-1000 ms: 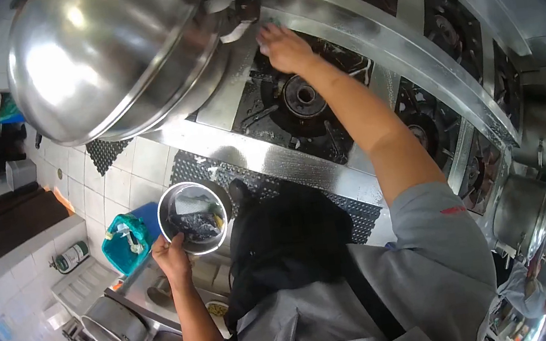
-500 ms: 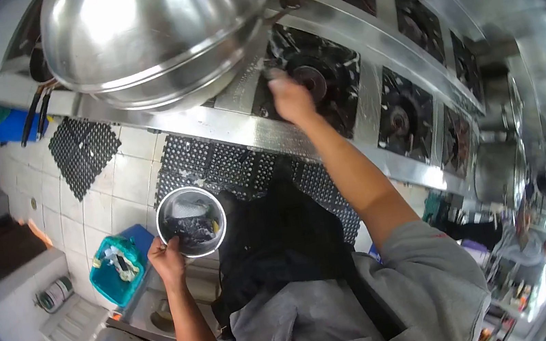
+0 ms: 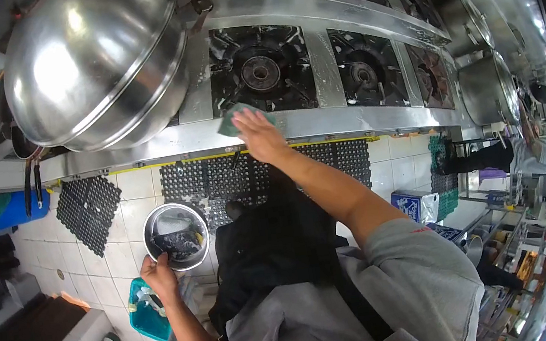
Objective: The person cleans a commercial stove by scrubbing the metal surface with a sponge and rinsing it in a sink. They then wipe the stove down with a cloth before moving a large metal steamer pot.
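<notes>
My left hand (image 3: pixel 160 276) grips the near rim of a round metal pot (image 3: pixel 206 238), fingers closed on it, and keeps it above the floor. Soapy, cloudy water and a small yellow piece show inside the pot. A green scouring pad (image 3: pixel 228 125) lies under my right hand (image 3: pixel 259 138), whose fingers press it onto the steel front ledge of the stove (image 3: pixel 322 121). Right behind the pad is a black burner (image 3: pixel 260 72) with white suds on its grate. The underside of the pad is hidden.
A big domed steel vessel (image 3: pixel 90 63) covers the stove's left end, with dark pan handles (image 3: pixel 33 185) jutting out beside it. Black rubber mats (image 3: pixel 185 182) lie on the tiles. A teal bin (image 3: pixel 149 318) stands at lower left. Another person (image 3: pixel 537 156) is at far right.
My right hand has come from the burner down to the stove's front ledge, and the pad now shows clearly. The view has turned; my left hand still holds the pot.
</notes>
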{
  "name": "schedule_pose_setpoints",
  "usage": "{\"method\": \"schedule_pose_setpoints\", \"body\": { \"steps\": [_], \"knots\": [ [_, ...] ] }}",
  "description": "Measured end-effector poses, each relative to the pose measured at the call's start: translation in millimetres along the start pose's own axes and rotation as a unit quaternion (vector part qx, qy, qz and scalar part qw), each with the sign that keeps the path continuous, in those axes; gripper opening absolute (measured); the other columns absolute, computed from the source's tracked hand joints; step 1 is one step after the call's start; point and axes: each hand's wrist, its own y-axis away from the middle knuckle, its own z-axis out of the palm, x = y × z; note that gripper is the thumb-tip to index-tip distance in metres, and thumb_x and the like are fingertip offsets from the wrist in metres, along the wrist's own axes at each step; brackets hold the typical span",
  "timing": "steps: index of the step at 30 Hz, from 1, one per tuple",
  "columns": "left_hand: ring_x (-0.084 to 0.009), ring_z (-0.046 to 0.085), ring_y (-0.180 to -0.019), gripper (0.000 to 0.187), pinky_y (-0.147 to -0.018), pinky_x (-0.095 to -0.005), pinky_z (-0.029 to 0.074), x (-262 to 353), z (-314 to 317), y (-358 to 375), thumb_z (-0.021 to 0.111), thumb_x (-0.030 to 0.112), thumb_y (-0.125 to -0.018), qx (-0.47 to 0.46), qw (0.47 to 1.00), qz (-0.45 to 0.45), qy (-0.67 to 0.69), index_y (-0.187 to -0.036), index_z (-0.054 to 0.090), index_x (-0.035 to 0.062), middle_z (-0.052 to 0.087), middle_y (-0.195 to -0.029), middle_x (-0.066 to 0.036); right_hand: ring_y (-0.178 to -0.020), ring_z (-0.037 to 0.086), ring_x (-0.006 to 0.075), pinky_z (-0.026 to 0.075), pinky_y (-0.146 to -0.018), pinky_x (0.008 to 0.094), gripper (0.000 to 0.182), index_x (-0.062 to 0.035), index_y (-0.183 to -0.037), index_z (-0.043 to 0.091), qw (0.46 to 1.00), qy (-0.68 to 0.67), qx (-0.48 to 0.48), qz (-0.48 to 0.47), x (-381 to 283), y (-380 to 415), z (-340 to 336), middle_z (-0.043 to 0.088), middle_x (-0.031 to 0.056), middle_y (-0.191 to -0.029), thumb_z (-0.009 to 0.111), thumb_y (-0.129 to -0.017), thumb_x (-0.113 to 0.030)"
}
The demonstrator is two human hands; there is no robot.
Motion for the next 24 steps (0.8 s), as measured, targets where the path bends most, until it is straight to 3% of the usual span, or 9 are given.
{"method": "schedule_pose_setpoints", "body": {
  "steps": [1,5,9,11,13,16,20,24],
  "knots": [
    [-0.0076,0.053,-0.064,0.007,-0.06,-0.0233,0.043,8,7,2,0.06,-0.006,-0.081,0.016,1.0,-0.011,0.012,-0.076,0.061,-0.0008,0.063,-0.071,-0.001,-0.145,0.03,0.0318,0.023,-0.119,0.0462,0.049,-0.0003,-0.142,0.044,0.999,0.018,-0.019,0.038,13,2,-2,0.038,0.0153,-0.153,0.051,-0.098,-0.02],
    [-0.0072,0.055,-0.064,0.006,-0.06,-0.0225,0.043,1,15,-6,0.061,-0.004,-0.081,0.001,1.0,0.006,0.021,-0.079,0.066,-0.0006,0.067,-0.074,-0.002,-0.146,0.028,0.0325,0.02,-0.121,0.0438,0.049,0.0,-0.142,0.045,0.99,0.05,0.03,0.131,8,-38,15,0.038,0.0165,-0.153,0.044,-0.101,-0.026],
    [-0.0062,0.051,-0.061,0.01,-0.056,-0.0223,0.038,-22,17,-19,0.062,-0.005,-0.08,-0.038,0.999,0.004,0.025,-0.072,0.061,0.0015,0.062,-0.07,0.001,-0.145,0.03,0.0323,0.022,-0.119,0.0444,0.049,0.0001,-0.141,0.046,0.999,-0.023,0.023,0.034,16,3,-2,0.041,0.0158,-0.152,0.048,-0.1,-0.025],
    [-0.0055,0.047,-0.06,0.013,-0.055,-0.0217,0.036,-28,21,-23,0.063,-0.004,-0.079,-0.051,0.998,0.028,0.039,-0.069,0.059,0.0026,0.059,-0.068,0.002,-0.144,0.031,0.0324,0.024,-0.119,0.0448,0.049,-0.001,-0.141,0.046,0.999,0.004,0.025,0.035,29,54,-32,0.042,0.0148,-0.151,0.049,-0.099,-0.025],
    [-0.0057,0.048,-0.06,0.013,-0.055,-0.0219,0.037,-11,31,-18,0.063,-0.004,-0.08,-0.053,0.998,0.018,0.041,-0.069,0.058,0.0028,0.06,-0.068,0.002,-0.143,0.033,0.0327,0.024,-0.118,0.0457,0.049,-0.0023,-0.141,0.047,0.992,0.042,0.041,0.113,60,90,-40,0.044,0.0139,-0.15,0.049,-0.099,-0.026],
    [-0.0058,0.049,-0.062,0.014,-0.056,-0.0223,0.038,12,46,-9,0.063,-0.004,-0.08,-0.064,0.995,0.011,0.07,-0.07,0.058,0.0033,0.061,-0.07,0.001,-0.143,0.034,0.0332,0.024,-0.119,0.0458,0.048,-0.0034,-0.141,0.047,0.992,0.063,0.046,0.104,80,65,-40,0.044,0.0141,-0.149,0.047,-0.1,-0.026],
    [-0.0072,0.053,-0.06,0.011,-0.055,-0.0231,0.041,11,61,-14,0.063,-0.005,-0.08,-0.087,0.996,-0.027,0.014,-0.073,0.06,0.003,0.064,-0.072,-0.001,-0.143,0.034,0.0318,0.025,-0.118,0.0456,0.046,-0.0042,-0.141,0.048,0.983,0.011,0.074,0.166,80,14,-13,0.045,0.0136,-0.149,0.045,-0.101,-0.027],
    [-0.0083,0.054,-0.061,0.011,-0.057,-0.0224,0.043,21,90,-17,0.062,-0.006,-0.079,-0.109,0.993,-0.018,0.046,-0.073,0.059,0.0022,0.064,-0.072,-0.002,-0.143,0.035,0.0324,0.024,-0.118,0.0463,0.043,-0.0056,-0.138,0.052,0.991,0.001,0.075,0.115,66,84,-37,0.046,0.0134,-0.148,0.046,-0.099,-0.022]
  ]
}}
